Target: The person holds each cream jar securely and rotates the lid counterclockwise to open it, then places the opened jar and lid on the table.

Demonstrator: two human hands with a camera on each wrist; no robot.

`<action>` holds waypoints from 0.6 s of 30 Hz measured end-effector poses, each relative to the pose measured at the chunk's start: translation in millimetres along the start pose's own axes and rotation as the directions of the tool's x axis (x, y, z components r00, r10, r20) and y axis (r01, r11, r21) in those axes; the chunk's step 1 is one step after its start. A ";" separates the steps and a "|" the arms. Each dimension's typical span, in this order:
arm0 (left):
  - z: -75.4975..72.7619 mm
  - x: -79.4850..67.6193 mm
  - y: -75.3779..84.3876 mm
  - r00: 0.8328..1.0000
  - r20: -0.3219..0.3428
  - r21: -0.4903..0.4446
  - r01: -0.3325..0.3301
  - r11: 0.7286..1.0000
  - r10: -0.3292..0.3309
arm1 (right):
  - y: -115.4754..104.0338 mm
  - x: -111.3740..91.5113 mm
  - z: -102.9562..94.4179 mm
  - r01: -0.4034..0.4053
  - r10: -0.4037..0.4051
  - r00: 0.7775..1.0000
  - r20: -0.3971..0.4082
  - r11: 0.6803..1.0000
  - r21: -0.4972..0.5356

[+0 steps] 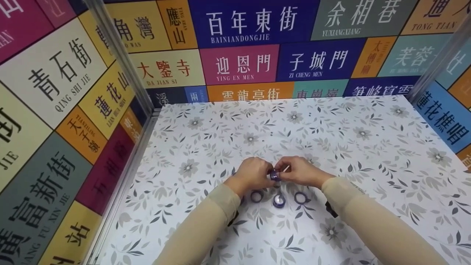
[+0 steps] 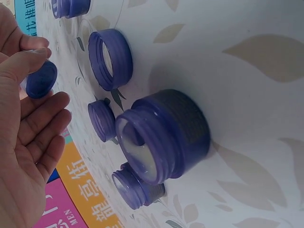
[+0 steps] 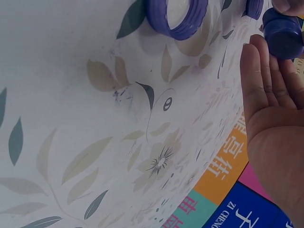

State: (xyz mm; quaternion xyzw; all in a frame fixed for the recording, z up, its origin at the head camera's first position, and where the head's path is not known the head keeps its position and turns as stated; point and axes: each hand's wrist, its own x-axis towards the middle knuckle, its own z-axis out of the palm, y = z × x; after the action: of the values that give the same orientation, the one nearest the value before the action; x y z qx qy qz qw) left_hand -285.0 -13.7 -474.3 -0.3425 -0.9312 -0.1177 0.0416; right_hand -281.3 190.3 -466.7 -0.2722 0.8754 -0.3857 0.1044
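A small purple jar (image 1: 275,175) is held between the two hands above the table. The left hand (image 1: 254,172) pinches it from one side, and the right hand (image 1: 302,171) grips it from the other with thumb and fingers. Seen from the left wrist, the held jar's round dark end (image 2: 42,81) faces the camera, under the left thumb. Below the hands stands an open purple jar (image 1: 279,201) with pale contents, between two purple ring-shaped pieces, a left ring (image 1: 257,197) and a right ring (image 1: 301,198). The left wrist view shows a larger open jar (image 2: 178,135) close up.
A smaller open jar (image 2: 137,186) stands beyond the large one in the left wrist view. A white tablecloth (image 1: 235,125) with grey flowers and leaves covers the table. Colourful panels (image 1: 239,62) with Chinese lettering enclose the back and sides.
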 end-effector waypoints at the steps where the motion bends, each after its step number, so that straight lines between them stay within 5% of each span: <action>1: 0.2 -0.2 -0.1 1.000 -0.005 -0.004 -0.003 1.000 0.003 | -0.2 0.0 -0.1 0.001 -0.001 1.000 0.002 1.000 0.007; 9: 0.2 -0.1 -0.2 1.000 0.000 -0.001 -0.003 1.000 0.003 | -1.3 -0.2 0.1 -0.016 0.015 1.000 0.011 0.998 0.065; 18: -0.9 1.2 0.6 0.999 0.030 0.021 0.015 1.000 -0.016 | -1.6 -1.0 -1.4 -0.061 0.061 0.998 -0.014 0.998 -0.019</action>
State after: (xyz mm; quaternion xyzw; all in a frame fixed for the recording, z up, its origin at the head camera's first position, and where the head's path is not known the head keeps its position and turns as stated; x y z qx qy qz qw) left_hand -285.5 -12.8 -473.1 -0.3365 -0.9355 -0.1032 0.0302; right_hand -280.4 190.9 -464.7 -0.2438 0.8876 -0.3757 0.1078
